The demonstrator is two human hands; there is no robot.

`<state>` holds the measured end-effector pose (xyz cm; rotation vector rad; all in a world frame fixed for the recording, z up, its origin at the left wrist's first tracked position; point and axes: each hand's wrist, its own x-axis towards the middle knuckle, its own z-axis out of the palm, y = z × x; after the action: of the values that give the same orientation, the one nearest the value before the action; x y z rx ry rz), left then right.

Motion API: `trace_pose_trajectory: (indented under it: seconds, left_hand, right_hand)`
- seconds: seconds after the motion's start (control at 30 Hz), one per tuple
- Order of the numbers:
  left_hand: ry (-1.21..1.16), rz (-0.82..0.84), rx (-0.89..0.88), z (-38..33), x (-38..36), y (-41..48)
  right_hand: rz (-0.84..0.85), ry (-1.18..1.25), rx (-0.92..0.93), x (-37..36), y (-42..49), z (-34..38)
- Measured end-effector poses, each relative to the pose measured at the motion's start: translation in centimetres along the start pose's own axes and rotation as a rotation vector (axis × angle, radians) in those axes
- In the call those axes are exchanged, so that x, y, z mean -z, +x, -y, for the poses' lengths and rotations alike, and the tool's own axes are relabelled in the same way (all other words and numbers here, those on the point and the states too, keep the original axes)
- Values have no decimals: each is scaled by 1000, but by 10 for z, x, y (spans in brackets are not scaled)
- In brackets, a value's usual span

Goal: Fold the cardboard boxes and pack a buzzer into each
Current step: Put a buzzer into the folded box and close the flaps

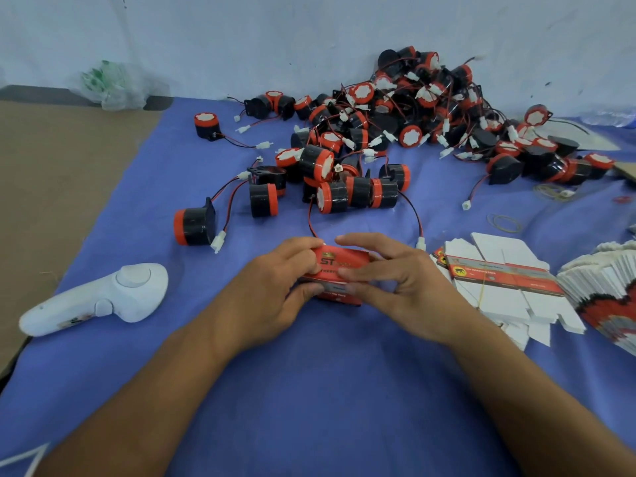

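We hold the box [339,266] between both hands. The left hand [275,287] grips its left end with curled fingers, and the right hand [395,287] pinches its right end, fingers bent over the front face. The box is red with a grey band and sits low over the middle of the blue cloth [309,390]; we cannot tell whether it touches the cloth. Beyond it the buzzers [413,108], black and red with trailing wires, lie heaped toward the wall, a few strays apart on the left. To our right lie flat boxes [499,280], with a fanned stack [605,290] at the edge and loose rubber bands [506,223] just beyond them. A white controller [103,297] rests on the cloth at our left. A clear bag [110,84] sits by the wall.
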<state>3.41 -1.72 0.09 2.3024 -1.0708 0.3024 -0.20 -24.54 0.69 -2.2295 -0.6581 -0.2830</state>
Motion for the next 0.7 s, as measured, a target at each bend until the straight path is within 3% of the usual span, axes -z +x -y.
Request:
trace_pose_trajectory:
  seconds: [0.1,0.17,0.27,0.37,0.47,0.57,0.7]
  left_hand:
    - [-19,-55,46,4,-1,-2]
    - [-46,-70,93,10,-1,-5]
    - [-100,37,93,13,-2,-6]
    - [-106,-1,91,14,-4,-3]
    - [-268,-144,254,9,-2,-2]
    - [-557,-192,411,-2,-6,0]
    - [-719,-126,413,-8,-10,2]
  right_hand:
    - [132,-236,78,1,1,-6]
    - [204,-260,54,1,0,-9]
    - [105,-240,5,-6,1,-8]
    - [-11,125,-211,-13,10,-4]
    - [-21,493,-368,-13,18,-1]
    - [16,595,-327,-13,15,-2]
    - [-63,602,-330,-14,14,-3]
